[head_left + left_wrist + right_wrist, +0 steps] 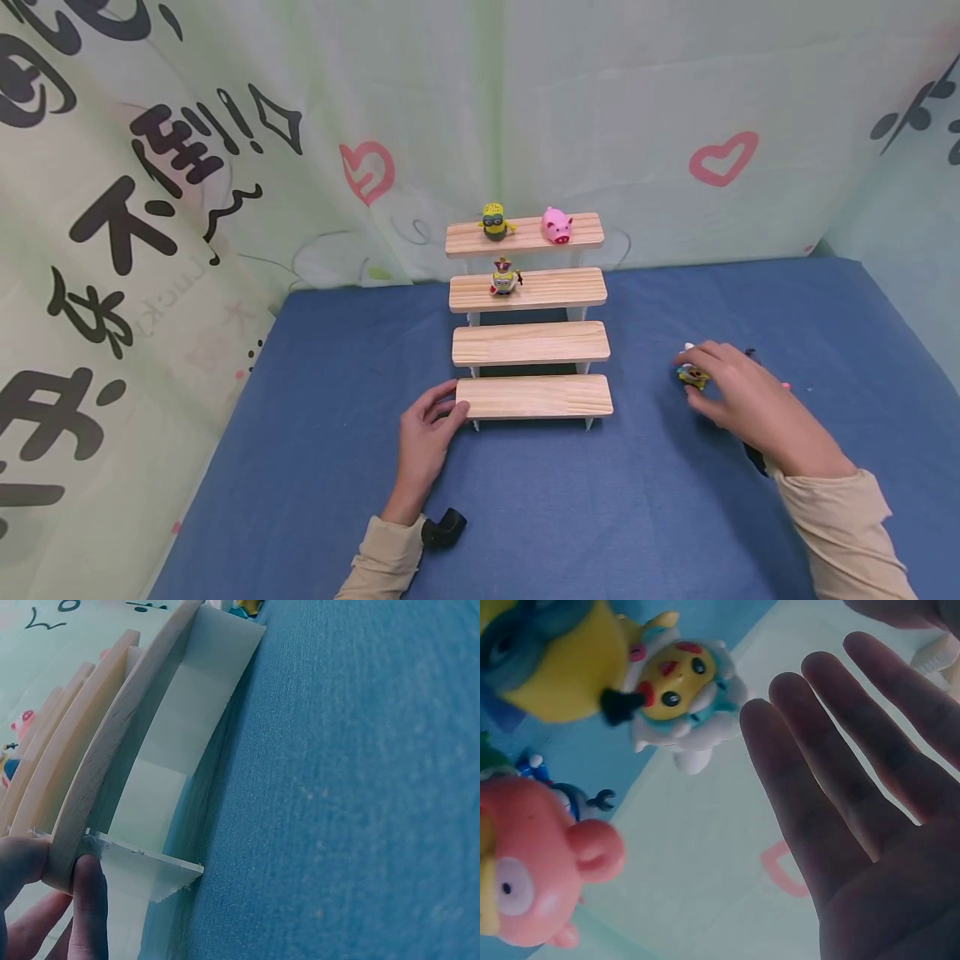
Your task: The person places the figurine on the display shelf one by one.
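On backdrop (600,100), Chinese txt (121,237), faint prob. "Lucky" (180,288), L hand (426,437) pinching shelf (536,397), R hand (738,400) wide nr toy (693,377)

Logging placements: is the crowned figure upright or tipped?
Upright: the crowned figure stands on the second shelf down, crown on top.
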Available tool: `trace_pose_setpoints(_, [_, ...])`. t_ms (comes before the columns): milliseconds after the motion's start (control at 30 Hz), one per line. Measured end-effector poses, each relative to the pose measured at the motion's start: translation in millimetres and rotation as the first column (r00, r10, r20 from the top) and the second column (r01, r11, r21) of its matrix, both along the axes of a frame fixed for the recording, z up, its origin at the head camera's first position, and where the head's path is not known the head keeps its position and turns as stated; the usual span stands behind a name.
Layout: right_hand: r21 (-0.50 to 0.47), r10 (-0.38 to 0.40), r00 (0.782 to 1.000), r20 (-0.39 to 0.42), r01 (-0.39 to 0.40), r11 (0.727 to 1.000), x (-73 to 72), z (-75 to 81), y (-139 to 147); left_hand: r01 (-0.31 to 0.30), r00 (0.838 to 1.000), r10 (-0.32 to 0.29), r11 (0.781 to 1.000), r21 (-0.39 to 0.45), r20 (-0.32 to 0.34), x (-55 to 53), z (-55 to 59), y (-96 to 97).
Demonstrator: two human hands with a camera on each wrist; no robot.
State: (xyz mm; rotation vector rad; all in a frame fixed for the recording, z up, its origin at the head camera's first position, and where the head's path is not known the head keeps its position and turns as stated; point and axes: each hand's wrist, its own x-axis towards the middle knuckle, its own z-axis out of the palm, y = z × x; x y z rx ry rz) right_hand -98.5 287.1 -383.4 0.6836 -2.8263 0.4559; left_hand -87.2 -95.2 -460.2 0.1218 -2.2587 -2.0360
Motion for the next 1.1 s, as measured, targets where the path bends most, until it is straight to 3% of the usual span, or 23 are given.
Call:
trace_pose_setpoints(200, [0.003, -0.027, 1.000, 0.015, 0.027, 1.000, 3.6, -4.4, 5.1, 0.001, 1.000, -0.001, 1.000, -0.006, 0.000, 0.0, -1.0, -0.3])
trace_pose_setpoints(700, [0.035, -0.105, 0.985, 0.139, 0.101, 0.994, 13.5, -11.2, 17.3, 0.008, 1.000, -0.008, 1.000, -0.002, -0.015, 0.1, 0.0, 0.1])
trace_pose_setpoints(1100, [0.053, -0.124, 0.980, 0.154, 0.117, 0.992, 16.8, -14.0, 23.8, 0.003, 1.000, -0.003, 1.000, 0.001, -0.011, 0.3, 0.5, 0.6])
